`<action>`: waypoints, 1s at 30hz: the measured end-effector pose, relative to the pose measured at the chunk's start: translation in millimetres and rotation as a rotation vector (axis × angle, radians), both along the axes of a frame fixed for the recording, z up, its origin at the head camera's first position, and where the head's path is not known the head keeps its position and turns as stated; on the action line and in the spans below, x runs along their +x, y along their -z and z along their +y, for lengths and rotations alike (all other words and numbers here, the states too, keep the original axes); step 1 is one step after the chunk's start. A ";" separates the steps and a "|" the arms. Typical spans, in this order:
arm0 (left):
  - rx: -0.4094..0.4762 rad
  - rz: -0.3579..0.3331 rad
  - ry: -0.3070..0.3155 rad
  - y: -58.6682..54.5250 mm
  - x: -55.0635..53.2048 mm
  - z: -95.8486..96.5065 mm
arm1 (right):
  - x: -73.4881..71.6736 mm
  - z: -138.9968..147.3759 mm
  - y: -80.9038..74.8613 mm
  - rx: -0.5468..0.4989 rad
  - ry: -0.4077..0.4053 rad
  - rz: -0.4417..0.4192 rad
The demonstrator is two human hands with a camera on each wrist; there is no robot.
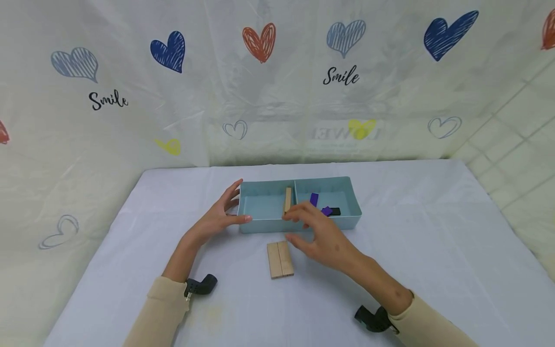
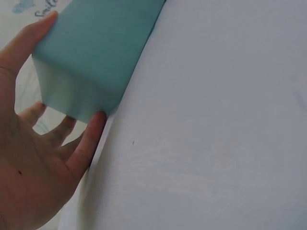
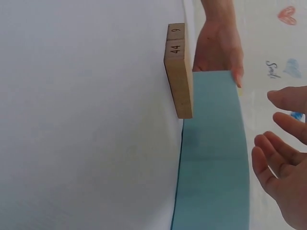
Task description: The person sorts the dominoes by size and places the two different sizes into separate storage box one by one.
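Observation:
My left hand [image 1: 217,217] holds the left end of a light blue two-compartment box [image 1: 262,226], thumb at the front rim and fingers spread along the end wall [image 2: 72,91]. Over the box's front wall hovers my right hand [image 1: 325,238], fingers loosely bent, thumb apart and nothing between them. A wooden block [image 1: 288,198] stands in the left compartment beside the divider. In front of the box, two wooden blocks [image 1: 280,260] lie side by side on the table; in the right wrist view their ends [image 3: 175,40] read 44 and 9.
Purple pieces [image 1: 314,198] and a black piece [image 1: 335,211] lie in the right compartment. A white cloth covers the table [image 1: 416,231]. Behind it hangs a pale sheet [image 1: 286,91] printed with hearts and "Smile".

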State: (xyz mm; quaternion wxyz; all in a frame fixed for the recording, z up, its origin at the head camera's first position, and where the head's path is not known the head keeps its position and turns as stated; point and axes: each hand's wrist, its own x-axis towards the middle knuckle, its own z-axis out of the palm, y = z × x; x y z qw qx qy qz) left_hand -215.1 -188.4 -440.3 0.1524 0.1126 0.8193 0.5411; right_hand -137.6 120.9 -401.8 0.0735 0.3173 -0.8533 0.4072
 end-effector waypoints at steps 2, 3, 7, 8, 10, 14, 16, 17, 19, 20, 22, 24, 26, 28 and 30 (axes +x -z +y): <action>-0.001 0.001 0.001 0.2 -0.2 -0.3 | 0.8 0.4 0.2 0.009 -0.005 -0.015; 0.000 0.001 0.002 0.2 -0.5 -0.5 | 1.1 0.6 0.4 0.016 -0.006 -0.025; -0.002 0.000 0.005 0.3 -1.4 -1.3 | 1.2 1.0 2.0 0.032 -0.024 -0.074; -0.002 0.000 0.006 0.3 -1.7 -1.6 | 1.1 1.1 2.7 0.034 -0.031 -0.087; -0.001 -0.003 0.006 0.1 -2.0 -1.7 | 0.9 1.3 4.4 0.043 -0.043 -0.111; 0.002 -0.009 0.005 -0.8 -1.7 -1.6 | 1.3 2.0 6.8 0.070 -0.070 -0.176; 0.000 -0.012 0.004 -1.5 -1.3 -1.6 | 1.4 2.4 8.0 0.089 -0.079 -0.201; -0.004 -0.013 0.004 -1.5 -1.4 -1.9 | 1.5 2.6 8.5 0.099 -0.085 -0.208; -0.010 -0.015 0.004 -1.8 -1.6 -2.1 | 1.3 3.0 10.0 0.114 -0.097 -0.204; -0.012 -0.017 0.005 -2.2 -1.8 -2.3 | 1.2 3.3 10.7 0.121 -0.103 -0.202; -0.016 -0.021 0.008 -3.1 -2.0 -2.4 | 1.0 3.7 12.3 0.133 -0.110 -0.202; -0.018 -0.028 0.008 -4.7 -2.0 -2.3 | 0.9 4.2 14.0 0.146 -0.116 -0.200; -0.023 -0.037 0.006 -6.7 -1.6 -2.0 | 1.0 4.5 15.6 0.166 -0.118 -0.212; -0.028 -0.044 0.003 -8.9 -1.1 -1.6 | 1.0 3.9 16.8 0.183 -0.119 -0.237; -0.035 -0.047 0.002 -10.9 -0.7 -1.0 | 1.2 3.3 17.7 0.205 -0.121 -0.263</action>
